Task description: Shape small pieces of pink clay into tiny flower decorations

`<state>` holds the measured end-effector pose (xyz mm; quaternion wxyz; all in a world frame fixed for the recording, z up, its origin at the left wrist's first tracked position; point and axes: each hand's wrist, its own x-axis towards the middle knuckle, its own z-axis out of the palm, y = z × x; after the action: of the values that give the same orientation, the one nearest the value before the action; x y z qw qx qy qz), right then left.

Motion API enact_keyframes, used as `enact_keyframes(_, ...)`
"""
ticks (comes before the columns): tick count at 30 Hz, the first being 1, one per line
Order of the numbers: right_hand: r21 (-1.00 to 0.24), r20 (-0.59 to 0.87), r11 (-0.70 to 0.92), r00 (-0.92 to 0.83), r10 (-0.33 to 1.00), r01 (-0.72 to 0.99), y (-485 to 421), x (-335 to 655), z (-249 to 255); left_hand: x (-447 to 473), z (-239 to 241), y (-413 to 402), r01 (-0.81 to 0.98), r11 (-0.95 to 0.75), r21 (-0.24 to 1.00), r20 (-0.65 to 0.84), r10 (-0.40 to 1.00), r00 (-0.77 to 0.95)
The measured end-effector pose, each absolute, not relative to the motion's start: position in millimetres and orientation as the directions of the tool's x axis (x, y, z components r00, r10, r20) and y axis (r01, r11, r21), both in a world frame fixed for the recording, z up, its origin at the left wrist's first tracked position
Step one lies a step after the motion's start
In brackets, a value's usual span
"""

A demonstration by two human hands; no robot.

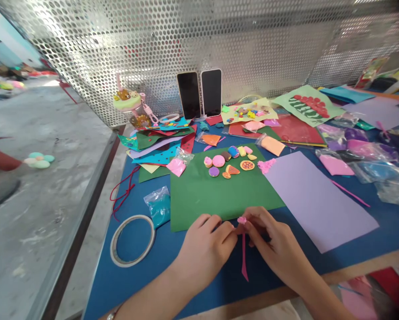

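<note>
My left hand point(208, 244) and my right hand point(273, 242) meet at the near edge of a green sheet point(219, 191), fingers curled. Between their fingertips sits a small pink clay piece point(241, 220). A pink plastic modelling tool point(244, 258) runs down from it toward me, pinched by my right hand. On the far part of the green sheet lie several small clay shapes point(229, 162): round pink and purple ones, an orange slice and a pizza-like disc.
A tape ring point(133, 240) and a bag of teal clay point(159, 206) lie left of the sheet. A lilac sheet point(319, 200) lies to the right, bags of clay point(362, 155) beyond. Two phones point(199, 94) lean on the perforated metal screen point(219, 40). Paper scraps point(159, 142) are piled at back left.
</note>
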<state>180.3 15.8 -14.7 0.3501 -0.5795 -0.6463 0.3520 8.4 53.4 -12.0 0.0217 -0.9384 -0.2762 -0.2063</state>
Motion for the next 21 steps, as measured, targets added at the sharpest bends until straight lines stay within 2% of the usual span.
enact_keyframes(6,-0.87,0.019,0.071,-0.112,0.994,0.488,16.8,180.1,-15.8,4.4,-8.3,54.4,0.514,-0.855,0.076,0.385,0.5,0.776)
enact_keyframes(12,-0.875,-0.015,0.036,-0.1,0.995,0.483,14.2,180.6,-13.5,-2.9,4.1,60.2,0.533,-0.799,0.279,0.43,0.6,0.675)
enact_keyframes(15,-0.872,-0.01,0.026,-0.072,0.997,0.488,13.1,180.5,-11.9,-4.3,5.7,62.3,0.515,-0.779,0.357,0.404,0.626,0.667)
enact_keyframes(17,-0.875,0.018,0.04,-0.05,0.999,0.482,12.9,180.4,-11.8,-3.4,4.0,61.6,0.514,-0.781,0.354,0.361,0.622,0.695)
enact_keyframes(21,-0.884,0.048,0.076,-0.073,0.996,0.461,13.6,179.3,-13.1,-0.3,-2.9,57.6,0.511,-0.817,0.267,0.309,0.574,0.758)
